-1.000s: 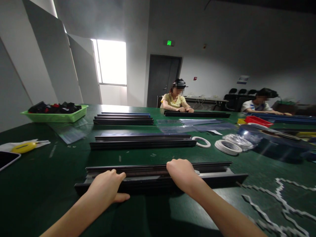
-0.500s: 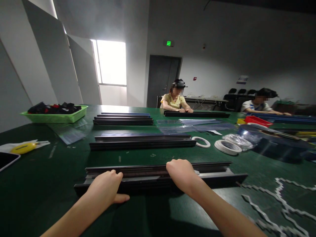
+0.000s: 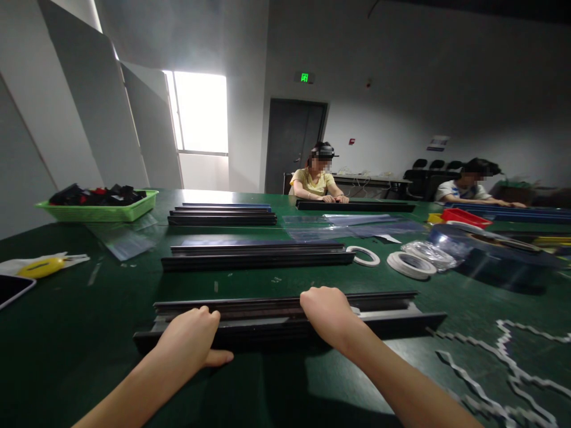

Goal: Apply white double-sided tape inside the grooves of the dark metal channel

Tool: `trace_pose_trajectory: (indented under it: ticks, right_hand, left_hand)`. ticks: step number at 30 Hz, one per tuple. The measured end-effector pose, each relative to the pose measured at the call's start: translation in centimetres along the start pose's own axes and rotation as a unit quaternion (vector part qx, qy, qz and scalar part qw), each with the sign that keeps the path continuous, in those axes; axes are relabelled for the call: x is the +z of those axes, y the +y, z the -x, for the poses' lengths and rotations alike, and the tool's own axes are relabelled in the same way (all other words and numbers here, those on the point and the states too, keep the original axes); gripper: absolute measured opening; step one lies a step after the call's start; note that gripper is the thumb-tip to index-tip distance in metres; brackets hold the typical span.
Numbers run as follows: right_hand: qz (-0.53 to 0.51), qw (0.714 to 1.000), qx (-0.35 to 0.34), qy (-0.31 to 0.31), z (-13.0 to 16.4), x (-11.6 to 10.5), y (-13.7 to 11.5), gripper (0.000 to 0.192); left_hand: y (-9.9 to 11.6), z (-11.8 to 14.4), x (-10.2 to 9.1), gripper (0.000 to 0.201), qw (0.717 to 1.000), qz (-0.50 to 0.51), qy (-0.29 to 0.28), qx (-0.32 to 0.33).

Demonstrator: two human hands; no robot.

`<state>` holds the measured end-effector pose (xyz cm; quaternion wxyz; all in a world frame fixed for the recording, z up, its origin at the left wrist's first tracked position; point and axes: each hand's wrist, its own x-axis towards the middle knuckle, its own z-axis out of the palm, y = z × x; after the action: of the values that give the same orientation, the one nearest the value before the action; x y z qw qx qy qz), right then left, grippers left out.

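Observation:
In front of me a long black channel profile (image 3: 383, 326) lies across the table, its open side up and a pale strip showing along the inside. My left hand (image 3: 190, 336) is closed over the near wall toward its left end, fingers curled inside and thumb out in front. My right hand (image 3: 328, 315) is bent into a closed shape over the channel right of the middle. A small white edge (image 3: 355, 311) shows just past that hand. My fingertips are hidden there, so what they hold cannot be made out.
Beyond lie more black profiles (image 3: 259, 260), white tape rolls (image 3: 410, 266) and a large film roll (image 3: 495, 261). Crinkled white strips (image 3: 473, 380) are at right. A green basket (image 3: 102, 211) and yellow cutter (image 3: 42, 267) are at left. Two people work across the table.

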<state>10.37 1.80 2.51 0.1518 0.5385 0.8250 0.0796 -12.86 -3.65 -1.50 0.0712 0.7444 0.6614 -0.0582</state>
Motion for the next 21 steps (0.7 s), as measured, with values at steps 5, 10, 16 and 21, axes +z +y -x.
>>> trace_pose_trajectory:
  ticks: [5,10,16,21]
  right_hand:
    - [-0.002,1.000,0.000,0.008,-0.17,0.23,0.07,0.029]
    - [-0.003,1.000,-0.003,0.009,-0.24,0.37,0.13,0.030]
    - [-0.003,1.000,-0.004,0.004,-0.20,0.23,0.08,0.030]
    - [-0.004,1.000,-0.002,0.007,-0.19,0.27,0.06,0.030]
  left_hand:
    - [0.18,0.13,-0.23,0.054,1.000,-0.001,-0.003,0.003]
    - [0.08,0.06,-0.09,0.054,1.000,-0.003,-0.007,0.009]
    - [0.23,0.02,0.03,0.054,1.000,-0.009,0.002,0.003]
    - [0.38,-0.06,0.11,0.052,1.000,-0.014,0.012,0.004]
